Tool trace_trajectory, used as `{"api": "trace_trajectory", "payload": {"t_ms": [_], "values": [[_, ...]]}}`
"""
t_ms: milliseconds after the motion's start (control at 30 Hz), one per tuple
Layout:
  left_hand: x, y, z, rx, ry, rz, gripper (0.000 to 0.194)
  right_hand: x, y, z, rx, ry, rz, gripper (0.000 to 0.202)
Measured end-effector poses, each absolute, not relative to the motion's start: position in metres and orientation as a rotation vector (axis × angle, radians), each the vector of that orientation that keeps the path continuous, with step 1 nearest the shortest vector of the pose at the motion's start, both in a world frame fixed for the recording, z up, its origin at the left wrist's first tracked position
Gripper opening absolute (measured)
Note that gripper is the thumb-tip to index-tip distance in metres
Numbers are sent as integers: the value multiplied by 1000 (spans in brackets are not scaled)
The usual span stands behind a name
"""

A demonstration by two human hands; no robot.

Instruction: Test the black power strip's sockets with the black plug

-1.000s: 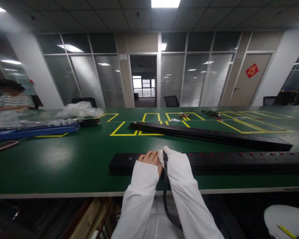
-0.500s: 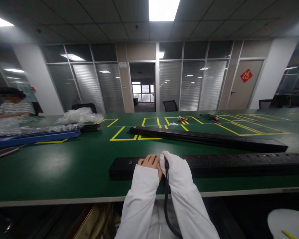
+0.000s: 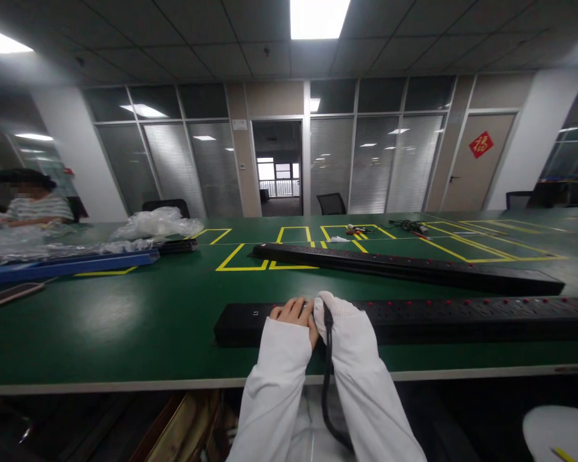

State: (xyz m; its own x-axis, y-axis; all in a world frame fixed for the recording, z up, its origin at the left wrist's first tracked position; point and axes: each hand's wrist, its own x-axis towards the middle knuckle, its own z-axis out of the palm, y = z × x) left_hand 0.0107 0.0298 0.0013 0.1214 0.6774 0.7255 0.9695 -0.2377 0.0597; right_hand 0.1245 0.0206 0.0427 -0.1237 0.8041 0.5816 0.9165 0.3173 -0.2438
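Observation:
A long black power strip (image 3: 462, 328) with a row of red dots lies along the near side of the green table (image 3: 125, 350). My bare left hand (image 3: 295, 314) rests over its top, left of the strip's middle, with the fingers curled across it and the thumb on the near side. Beside it, touching, is my right hand (image 3: 338, 308) in a white glove, closed on a black cable (image 3: 325, 385) that hangs over the table edge towards me. The cable's end is hidden in the glove. Behind lies a second black power strip (image 3: 404, 262), slanted.
Clear plastic wrapping (image 3: 154, 223), blue long pieces (image 3: 72, 264) and a phone (image 3: 9, 296) lie at left. Yellow tape outlines (image 3: 243, 269) mark the table. Tangled cables (image 3: 409, 226) lie farther back. A person (image 3: 38, 202) sits at far left. A white stool (image 3: 559, 430) stands below right.
The view has shifted slightly, so everything sits a little farther right. Both hands keep their places on the near power strip, and the right still holds the cable.

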Motion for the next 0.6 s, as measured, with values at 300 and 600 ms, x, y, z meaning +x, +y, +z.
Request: {"api": "trace_trajectory", "payload": {"t_ms": [300, 600], "values": [[11, 29, 4, -1986, -1584, -902, 37, 129, 24, 54, -1529, -1983, -194, 30], [12, 27, 3, -1977, -1576, -909, 37, 133, 17, 43, -1526, -2005, -127, 32]]}}
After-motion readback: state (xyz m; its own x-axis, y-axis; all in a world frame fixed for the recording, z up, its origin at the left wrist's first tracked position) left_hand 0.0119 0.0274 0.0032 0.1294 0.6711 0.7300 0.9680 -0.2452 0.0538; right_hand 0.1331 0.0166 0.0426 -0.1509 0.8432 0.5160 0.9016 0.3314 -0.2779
